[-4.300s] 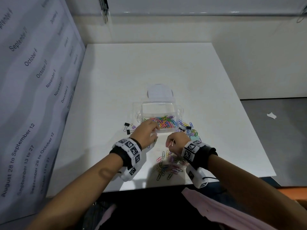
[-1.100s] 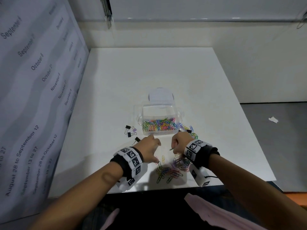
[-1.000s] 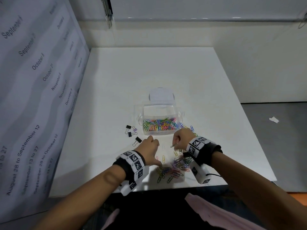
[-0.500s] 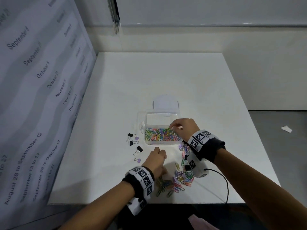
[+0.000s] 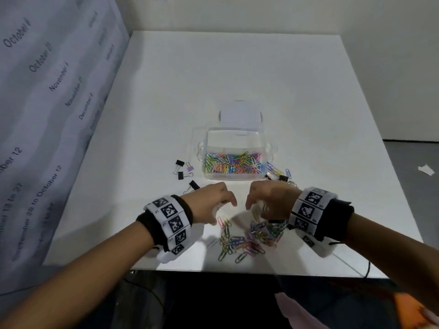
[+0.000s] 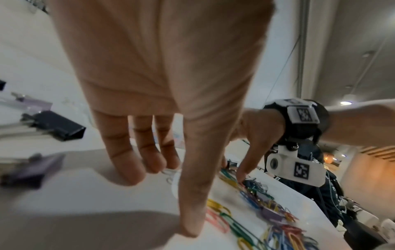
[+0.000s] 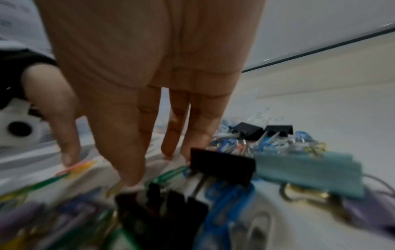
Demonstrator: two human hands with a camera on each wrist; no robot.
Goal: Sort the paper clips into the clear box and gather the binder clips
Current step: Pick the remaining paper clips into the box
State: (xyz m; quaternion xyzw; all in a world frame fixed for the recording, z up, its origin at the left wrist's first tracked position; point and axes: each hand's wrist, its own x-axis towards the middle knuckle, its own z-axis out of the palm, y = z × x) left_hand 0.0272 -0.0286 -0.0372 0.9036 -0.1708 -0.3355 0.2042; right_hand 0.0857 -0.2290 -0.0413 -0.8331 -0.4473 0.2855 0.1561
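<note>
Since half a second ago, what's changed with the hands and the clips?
The right hand has come back from over the clear box to the loose paper clips near the table's front edge, fingertips down among them. The left hand stayed beside that pile, fingers touching the table. Whether either holds a clip can't be told. The box and the binder clips left of it haven't moved.

Clear box open, half-full of coloured clips, loose paper clips piled before it, binder clips left

Perhaps an office: white table, dated wall banner.
</note>
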